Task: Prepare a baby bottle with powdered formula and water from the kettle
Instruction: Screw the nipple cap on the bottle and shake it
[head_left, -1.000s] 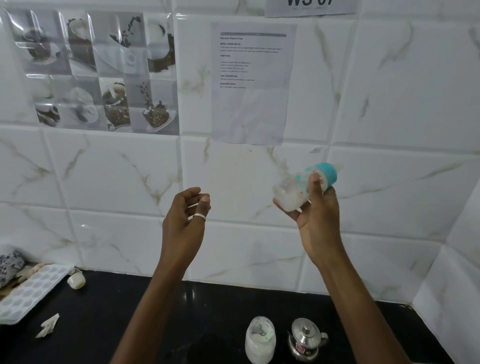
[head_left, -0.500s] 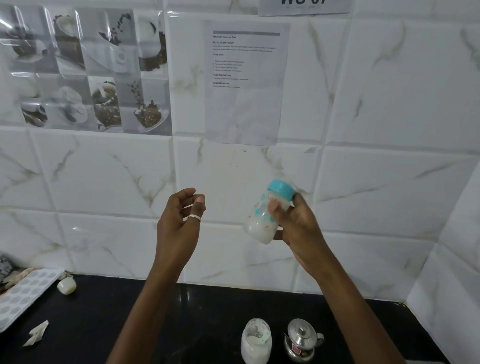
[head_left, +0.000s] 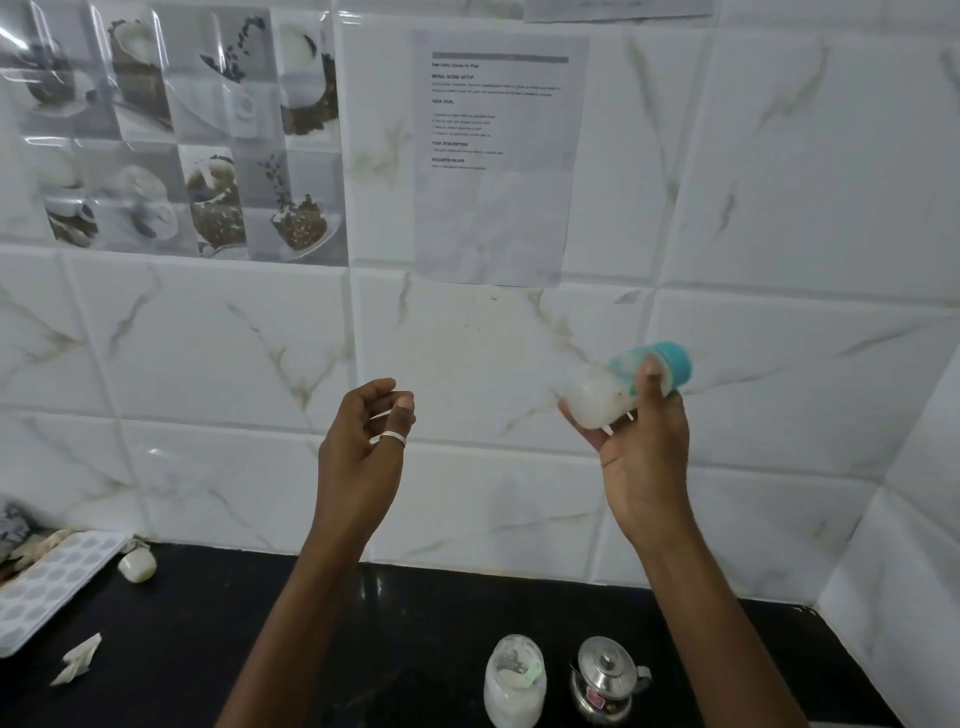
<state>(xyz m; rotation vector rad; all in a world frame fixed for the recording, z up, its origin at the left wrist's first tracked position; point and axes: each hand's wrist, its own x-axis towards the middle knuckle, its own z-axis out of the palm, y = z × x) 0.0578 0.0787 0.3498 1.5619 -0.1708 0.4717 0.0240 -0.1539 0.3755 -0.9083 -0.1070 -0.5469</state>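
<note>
Half a second ago the baby bottle (head_left: 618, 387) stood nearly upright by the chest; now it lies tipped sideways and higher, teal cap (head_left: 674, 364) pointing right — a shaking stroke, so mixing seems under way and the task near its end. The right hand (head_left: 641, 441) grips the milky bottle, while the left hand (head_left: 363, 441) hangs empty, fingers loosely curled, above the worktop (head_left: 208, 623) — powder jar (head_left: 514, 680) and steel kettle (head_left: 605, 678) stand below.

The powder jar (head_left: 515, 683) stands just left of the kettle (head_left: 607, 680) on the counter (head_left: 311, 649).
</note>
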